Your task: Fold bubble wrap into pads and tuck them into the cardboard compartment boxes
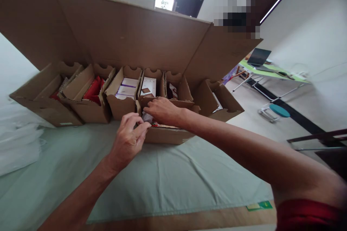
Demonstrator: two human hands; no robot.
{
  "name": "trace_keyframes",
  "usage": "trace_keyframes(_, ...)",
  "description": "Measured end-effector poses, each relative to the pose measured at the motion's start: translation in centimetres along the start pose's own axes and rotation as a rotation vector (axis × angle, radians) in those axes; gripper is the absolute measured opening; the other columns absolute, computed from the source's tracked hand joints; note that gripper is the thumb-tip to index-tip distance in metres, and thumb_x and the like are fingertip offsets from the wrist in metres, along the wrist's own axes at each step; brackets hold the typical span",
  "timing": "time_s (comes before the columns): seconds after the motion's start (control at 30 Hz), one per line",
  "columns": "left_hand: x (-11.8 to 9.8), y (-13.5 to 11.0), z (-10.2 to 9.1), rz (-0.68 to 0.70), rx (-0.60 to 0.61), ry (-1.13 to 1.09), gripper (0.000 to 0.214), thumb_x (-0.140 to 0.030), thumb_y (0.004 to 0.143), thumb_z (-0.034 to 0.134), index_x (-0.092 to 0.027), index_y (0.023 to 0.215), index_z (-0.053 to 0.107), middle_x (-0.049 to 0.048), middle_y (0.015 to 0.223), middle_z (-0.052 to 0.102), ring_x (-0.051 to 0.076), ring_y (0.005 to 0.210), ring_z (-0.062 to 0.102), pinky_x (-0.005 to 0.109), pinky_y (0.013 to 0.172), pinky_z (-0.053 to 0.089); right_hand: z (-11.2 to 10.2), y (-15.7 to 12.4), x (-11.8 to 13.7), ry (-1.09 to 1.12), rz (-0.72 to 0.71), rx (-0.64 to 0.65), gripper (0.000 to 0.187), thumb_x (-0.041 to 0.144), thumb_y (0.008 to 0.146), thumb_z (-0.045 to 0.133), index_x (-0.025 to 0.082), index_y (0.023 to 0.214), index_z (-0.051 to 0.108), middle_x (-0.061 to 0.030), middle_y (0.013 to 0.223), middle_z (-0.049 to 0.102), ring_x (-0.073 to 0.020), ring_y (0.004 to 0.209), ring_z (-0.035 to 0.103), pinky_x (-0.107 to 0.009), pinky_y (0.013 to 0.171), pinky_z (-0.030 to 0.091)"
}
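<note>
My left hand (129, 133) is closed, with thumb and fingers bent together at the left front corner of a low cardboard box (168, 136). What lies between its fingertips, if anything, is too small to make out. My right hand (162, 110) reaches over the same box from the right, its fingers curled and pointing left. Just below its fingers is a crumpled translucent plastic piece (147, 117); whether they grip it is hidden. Something with red and green print (155, 125) shows inside the box, mostly covered by the right hand and forearm.
Behind stand several open cardboard bins holding red packets (93, 89), white-and-purple boxes (127, 87) and a white box with a brown square (148, 86). A tall cardboard panel (130, 32) rises behind them. Pale green cloth (162, 177) covers the table; plastic wrap (18, 148) lies left.
</note>
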State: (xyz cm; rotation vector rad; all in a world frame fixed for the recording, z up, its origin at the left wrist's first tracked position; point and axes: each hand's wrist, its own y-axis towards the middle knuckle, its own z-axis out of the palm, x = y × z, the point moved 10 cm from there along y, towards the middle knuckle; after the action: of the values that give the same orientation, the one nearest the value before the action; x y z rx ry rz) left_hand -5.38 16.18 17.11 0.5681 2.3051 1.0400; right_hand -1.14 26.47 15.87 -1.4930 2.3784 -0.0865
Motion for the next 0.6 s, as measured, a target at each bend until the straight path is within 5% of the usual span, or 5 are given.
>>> trace_keyframes(0.2,0.0,0.0,0.0,0.007,-0.003,0.018,0.02,-0.008,0.092,0.058,-0.021,0.103,0.069,0.0066,0.096,0.061,0.025,0.109,0.054,0.042,0.099,0.052,2.4,1.7,0.2,0.033,-0.015,0.073,0.026,0.012,0.099,0.051,0.012,0.104,0.076,-0.0163,0.106,0.078,-0.0286,0.102,0.073,-0.034,0.079,0.051)
trace_keyframes(0.4,0.2,0.2,-0.3,-0.046,-0.031,0.043,0.023,-0.012,0.094,0.056,-0.023,0.109,0.07,0.0082,0.106,0.062,0.023,0.106,0.057,0.041,0.095,0.053,1.4,1.4,-0.3,0.177,-0.033,0.025,0.031,0.014,0.095,0.059,0.017,0.124,0.07,-0.0124,0.121,0.075,-0.0235,0.11,0.071,-0.031,0.087,0.051)
trace_keyframes(0.5,1.6,-0.9,-1.5,-0.166,-0.087,-0.025,0.039,-0.019,0.092,0.062,-0.022,0.131,0.061,0.0132,0.13,0.058,0.027,0.123,0.056,0.047,0.104,0.049,-2.8,-3.0,-2.0,0.298,0.051,-0.199,0.044,0.019,0.09,0.066,0.019,0.135,0.064,-0.0119,0.131,0.071,-0.024,0.115,0.068,-0.033,0.094,0.051)
trace_keyframes(0.6,4.9,-3.9,-2.2,-0.401,-0.16,-0.199,0.059,-0.032,0.089,0.068,-0.021,0.144,0.05,0.0161,0.14,0.055,0.029,0.13,0.055,0.049,0.107,0.048,-6.1,-11.7,-5.1,0.403,0.301,-0.585,0.033,0.023,0.092,0.061,0.018,0.124,0.07,-0.0104,0.123,0.074,-0.0234,0.109,0.069,-0.036,0.094,0.051)
